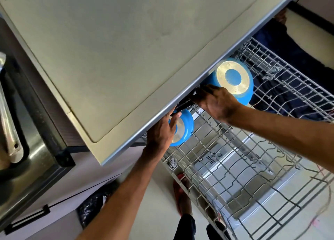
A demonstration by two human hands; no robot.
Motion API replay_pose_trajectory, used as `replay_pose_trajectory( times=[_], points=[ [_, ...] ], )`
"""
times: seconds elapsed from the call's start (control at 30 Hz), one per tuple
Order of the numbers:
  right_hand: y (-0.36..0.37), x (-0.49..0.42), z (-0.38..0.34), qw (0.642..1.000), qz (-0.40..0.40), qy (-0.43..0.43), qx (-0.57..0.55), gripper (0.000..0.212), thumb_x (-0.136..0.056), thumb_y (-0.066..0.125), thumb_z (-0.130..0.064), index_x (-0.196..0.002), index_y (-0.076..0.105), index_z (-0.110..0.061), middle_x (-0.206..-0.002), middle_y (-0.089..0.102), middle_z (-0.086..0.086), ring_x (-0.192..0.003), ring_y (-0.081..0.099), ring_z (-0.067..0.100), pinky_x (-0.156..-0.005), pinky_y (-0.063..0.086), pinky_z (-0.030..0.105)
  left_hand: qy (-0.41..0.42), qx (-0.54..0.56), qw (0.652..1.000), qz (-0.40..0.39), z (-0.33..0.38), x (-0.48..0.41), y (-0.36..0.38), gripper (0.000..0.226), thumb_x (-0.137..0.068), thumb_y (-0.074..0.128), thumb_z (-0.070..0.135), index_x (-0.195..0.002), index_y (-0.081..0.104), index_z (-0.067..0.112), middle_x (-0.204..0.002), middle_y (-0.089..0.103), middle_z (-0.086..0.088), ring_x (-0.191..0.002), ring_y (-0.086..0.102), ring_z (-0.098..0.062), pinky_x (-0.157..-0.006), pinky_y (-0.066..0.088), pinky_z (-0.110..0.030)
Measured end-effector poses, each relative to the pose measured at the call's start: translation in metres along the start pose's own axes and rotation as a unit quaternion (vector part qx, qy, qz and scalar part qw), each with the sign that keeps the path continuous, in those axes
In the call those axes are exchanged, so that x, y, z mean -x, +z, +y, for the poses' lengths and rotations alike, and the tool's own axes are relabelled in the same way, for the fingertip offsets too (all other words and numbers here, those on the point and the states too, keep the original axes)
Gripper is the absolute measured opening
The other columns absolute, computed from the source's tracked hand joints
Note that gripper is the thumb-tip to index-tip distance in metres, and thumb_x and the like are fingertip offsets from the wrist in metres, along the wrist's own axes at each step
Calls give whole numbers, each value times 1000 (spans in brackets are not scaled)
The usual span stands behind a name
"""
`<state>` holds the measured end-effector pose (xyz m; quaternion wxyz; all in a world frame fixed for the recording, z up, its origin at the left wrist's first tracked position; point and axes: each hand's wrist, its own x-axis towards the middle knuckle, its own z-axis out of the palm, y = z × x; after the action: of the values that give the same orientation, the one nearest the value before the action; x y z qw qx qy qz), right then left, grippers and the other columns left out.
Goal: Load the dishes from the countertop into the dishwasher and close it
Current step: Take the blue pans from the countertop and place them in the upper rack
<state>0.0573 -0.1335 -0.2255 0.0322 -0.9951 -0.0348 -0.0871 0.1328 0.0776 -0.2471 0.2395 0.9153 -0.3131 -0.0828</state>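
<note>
Bright, soft daylight, shadowed beneath the countertop (126, 49); glare on the steel sink (36, 154); wide-angle edges bend; lower-right rack (233, 169) wires blur.
</note>
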Motion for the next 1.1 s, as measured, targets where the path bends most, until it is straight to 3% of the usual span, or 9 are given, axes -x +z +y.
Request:
replay_pose_trajectory(
  times=[0.17,0.23,0.47,0.6,0.73,0.83,0.93,1.1],
  points=[
    [7,-2,-2,999,-23,40,-23,46,-105,28,-23,-120,69,-8,-96,70,17,-85,66,39,-68,59,48,2,-18,999,-41,2,-10,4,45,-100,54,47,-135,64,22,-128,70,3,-114,68,-17,-97,52,-29],
    [2,-2,-4,998,-2,51,-24,40,-104,35,-20,-114,71,-7,-92,70,18,-83,67,41,-67,59,48,9,-25,999,-37,1,-11,3,45,-100,52,49,-135,64,24,-129,69,4,-116,67,-15,-98,52,-29],
    [-6,-13,6,999,24,35,10,41,-99,35,-17,-100,75,-7,-87,71,15,-83,68,39,-69,59,46,19,-38,999,-20,14,-8,4,41,-99,59,43,-132,67,21,-120,73,0,-107,71,-18,-89,57,-32],
    [-6,-17,2,1000,22,10,19,32,-89,43,-8,-76,73,-3,-67,63,13,-63,64,33,-52,56,35,-35,-52,996,-71,10,-15,5,43,-104,49,42,-141,58,22,-133,67,0,-120,64,-19,-99,46,-28],
    [-7,-13,-1,999,-1,31,17,31,-85,44,-8,-71,71,-3,-62,60,13,-55,62,31,-43,48,31,-19,-61,995,-71,5,-17,4,43,-103,50,44,-139,59,21,-128,69,-1,-116,67,-19,-99,50,-30],
    [5,-4,1,998,-22,44,30,35,-88,41,-10,-84,75,-6,-68,64,13,-63,65,34,-47,52,35,5,-62,995,-75,10,-17,3,42,-102,54,40,-140,60,22,-128,70,-2,-115,67,-19,-98,48,-27],
    [9,-1,6,997,-44,49,27,46,-98,29,-16,-108,73,-10,-89,70,12,-84,66,33,-63,57,45,11,-76,994,-73,16,-18,4,41,-101,57,38,-138,61,22,-124,71,-3,-111,68,-22,-95,54,-35],
    [-1,-3,6,991,-4,98,-88,34,-101,40,-13,-107,72,-4,-88,67,18,-79,66,37,-64,59,49,-5,-68,996,-58,18,-21,7,43,-102,55,37,-142,58,19,-129,69,-3,-116,66,-21,-98,51,-31]
  ],
)
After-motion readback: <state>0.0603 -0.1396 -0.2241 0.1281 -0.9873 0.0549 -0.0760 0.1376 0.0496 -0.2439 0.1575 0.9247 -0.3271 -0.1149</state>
